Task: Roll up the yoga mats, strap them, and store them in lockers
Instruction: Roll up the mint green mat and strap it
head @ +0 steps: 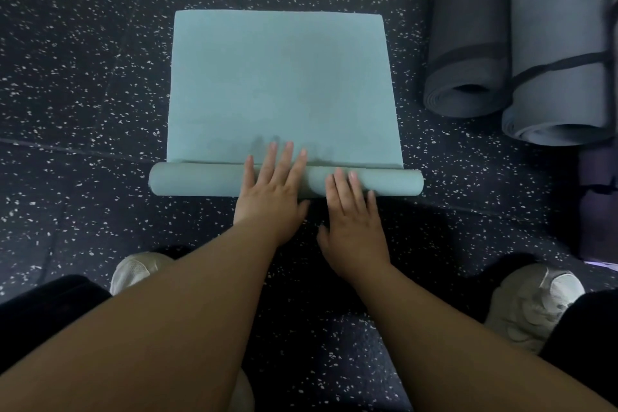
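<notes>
So the teal yoga mat [281, 84] is lying on the speckled black floor [83, 77] right in front, its near end already wound into a roll [200, 182], and both palms are flat on that roll with fingers straight, left hand [272, 189] reaching over onto the flat part, right hand [352, 221] a bit further back, neither actually gripping anything. Off to the right two grey rolled mats [468, 43] with dark straps get chopped by the frame edge, below them there's some dark purple thing [598, 204] I can't make out. Both pale sneakers [531, 304] are half hidden behind the arms and black trousers.
</notes>
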The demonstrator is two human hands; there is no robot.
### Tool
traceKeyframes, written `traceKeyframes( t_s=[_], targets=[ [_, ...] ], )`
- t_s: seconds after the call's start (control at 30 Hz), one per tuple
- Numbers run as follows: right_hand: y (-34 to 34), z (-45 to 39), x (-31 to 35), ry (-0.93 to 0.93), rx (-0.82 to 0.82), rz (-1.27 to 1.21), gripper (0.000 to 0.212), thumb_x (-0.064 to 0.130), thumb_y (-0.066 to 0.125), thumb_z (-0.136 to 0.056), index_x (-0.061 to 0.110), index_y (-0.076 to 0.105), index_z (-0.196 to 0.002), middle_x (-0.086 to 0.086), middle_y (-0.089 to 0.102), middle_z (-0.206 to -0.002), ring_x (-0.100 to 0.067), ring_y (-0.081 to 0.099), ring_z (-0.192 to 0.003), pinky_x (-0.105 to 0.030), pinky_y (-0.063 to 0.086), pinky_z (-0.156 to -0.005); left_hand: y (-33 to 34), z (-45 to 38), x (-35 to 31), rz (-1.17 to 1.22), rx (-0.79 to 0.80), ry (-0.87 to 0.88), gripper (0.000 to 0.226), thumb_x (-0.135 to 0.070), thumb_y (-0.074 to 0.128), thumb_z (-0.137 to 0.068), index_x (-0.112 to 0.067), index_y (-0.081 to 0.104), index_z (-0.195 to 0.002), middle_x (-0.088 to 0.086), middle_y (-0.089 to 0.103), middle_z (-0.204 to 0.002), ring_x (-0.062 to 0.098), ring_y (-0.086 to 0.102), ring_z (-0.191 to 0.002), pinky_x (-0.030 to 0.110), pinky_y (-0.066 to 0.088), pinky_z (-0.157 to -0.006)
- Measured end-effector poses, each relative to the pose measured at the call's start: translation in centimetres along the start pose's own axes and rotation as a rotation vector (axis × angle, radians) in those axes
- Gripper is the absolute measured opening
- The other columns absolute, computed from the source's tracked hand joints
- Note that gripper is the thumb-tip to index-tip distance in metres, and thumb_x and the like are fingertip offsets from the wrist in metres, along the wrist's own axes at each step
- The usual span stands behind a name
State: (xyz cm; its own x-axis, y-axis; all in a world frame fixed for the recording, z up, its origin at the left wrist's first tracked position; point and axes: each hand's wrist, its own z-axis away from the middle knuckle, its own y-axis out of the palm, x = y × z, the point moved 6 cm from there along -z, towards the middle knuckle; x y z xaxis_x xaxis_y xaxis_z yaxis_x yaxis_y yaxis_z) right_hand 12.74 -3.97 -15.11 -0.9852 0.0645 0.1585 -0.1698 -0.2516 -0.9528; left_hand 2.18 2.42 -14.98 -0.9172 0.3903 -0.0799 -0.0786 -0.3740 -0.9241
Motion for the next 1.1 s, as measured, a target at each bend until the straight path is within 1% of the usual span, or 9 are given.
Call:
traceKeyframes(
  t_s=[0.1,0.2,0.4,0.5,0.57,0.67,0.77,0.97,1.1],
  targets=[
    [-0.2,-1.8,-0.1,0.001,0.149,-0.008,0.082,0.035,0.044,-0.091,0.012,-0.006,-0.152,-0.005,-0.011,-0.160,-0.022,-0.012,-0.147,-0.045,-0.005,-0.117,-0.2,0.3,-0.1,0.004,-0.043,0.008,0.077,-0.047,0.032,-0.098,-0.024,-0.021,-0.149,-0.001,-0.024,-0.158,0.019,-0.023,-0.145,0.046,-0.014,-0.115],
    [-1.3,-3.8,-0.4,0.024,0.209,-0.056,0.084,0.033,0.045,-0.091,0.016,-0.010,-0.152,0.000,-0.019,-0.159,-0.017,-0.019,-0.145,-0.042,-0.011,-0.116,0.1,0.7,0.0,-0.002,-0.029,0.007,0.077,-0.045,0.031,-0.099,-0.021,-0.022,-0.149,0.000,-0.024,-0.158,0.019,-0.024,-0.144,0.044,-0.013,-0.115],
    [-2.1,-4.1,-0.7,0.010,0.143,-0.094,0.084,0.024,0.048,-0.087,0.015,-0.003,-0.153,0.000,-0.011,-0.160,-0.019,-0.014,-0.147,-0.039,-0.009,-0.117,0.2,0.4,-0.1,-0.002,0.009,0.000,0.077,-0.046,0.031,-0.099,-0.019,-0.020,-0.149,-0.002,-0.023,-0.158,0.017,-0.024,-0.144,0.046,-0.013,-0.115],
    [-1.5,-2.1,-0.9,-0.013,-0.010,-0.084,0.085,0.019,0.058,-0.074,0.008,0.023,-0.150,-0.011,0.017,-0.158,-0.030,0.013,-0.146,-0.045,0.008,-0.115,-0.3,-0.7,0.1,0.007,0.055,-0.005,0.080,-0.045,0.036,-0.097,-0.019,-0.018,-0.150,-0.003,-0.020,-0.159,0.017,-0.022,-0.145,0.049,-0.011,-0.115],
    [-0.9,-1.0,-1.3,-0.017,-0.067,-0.069,0.078,0.023,0.052,-0.071,0.009,0.031,-0.145,-0.012,0.028,-0.153,-0.032,0.025,-0.142,-0.048,0.020,-0.111,-0.7,-1.6,0.2,0.000,0.071,-0.010,0.082,-0.042,0.041,-0.097,-0.019,-0.016,-0.151,-0.003,-0.019,-0.159,0.017,-0.021,-0.145,0.052,-0.011,-0.114],
    [-0.3,-0.3,-1.9,0.003,-0.058,-0.072,0.079,0.022,0.060,-0.075,0.012,0.028,-0.146,-0.009,0.029,-0.153,-0.030,0.023,-0.142,-0.051,0.024,-0.111,-1.0,-2.9,0.4,-0.020,0.098,-0.017,0.082,-0.035,0.043,-0.097,-0.020,-0.017,-0.151,-0.003,-0.020,-0.159,0.019,-0.022,-0.145,0.056,-0.011,-0.112],
    [0.0,-0.6,-2.3,0.014,-0.033,-0.113,0.078,0.022,0.059,-0.082,0.013,0.022,-0.151,-0.006,0.021,-0.157,-0.028,0.013,-0.146,-0.050,0.013,-0.115,-1.2,-4.1,0.6,-0.010,0.091,-0.031,0.079,-0.019,0.043,-0.097,-0.022,-0.015,-0.151,-0.004,-0.017,-0.160,0.020,-0.020,-0.145,0.058,-0.009,-0.112],
    [-0.9,-1.3,-2.2,0.029,-0.200,-0.183,0.060,0.030,0.043,-0.088,0.009,0.032,-0.144,-0.012,0.033,-0.152,-0.030,0.023,-0.142,-0.049,0.021,-0.112,-2.2,-4.4,0.7,-0.084,-0.046,-0.034,0.069,-0.015,0.051,-0.095,-0.026,0.011,-0.150,0.009,0.018,-0.149,0.029,0.020,-0.137,0.058,0.008,-0.115],
    [-1.4,-1.3,-1.7,0.007,-0.361,-0.178,0.053,0.030,0.040,-0.085,0.005,0.041,-0.132,-0.018,0.049,-0.137,-0.033,0.033,-0.127,-0.050,0.031,-0.108,-2.3,-2.8,0.5,-0.089,-0.069,-0.004,0.066,-0.009,0.052,-0.088,-0.028,0.023,-0.144,0.005,0.030,-0.139,0.027,0.028,-0.130,0.058,0.013,-0.113]
  ],
)
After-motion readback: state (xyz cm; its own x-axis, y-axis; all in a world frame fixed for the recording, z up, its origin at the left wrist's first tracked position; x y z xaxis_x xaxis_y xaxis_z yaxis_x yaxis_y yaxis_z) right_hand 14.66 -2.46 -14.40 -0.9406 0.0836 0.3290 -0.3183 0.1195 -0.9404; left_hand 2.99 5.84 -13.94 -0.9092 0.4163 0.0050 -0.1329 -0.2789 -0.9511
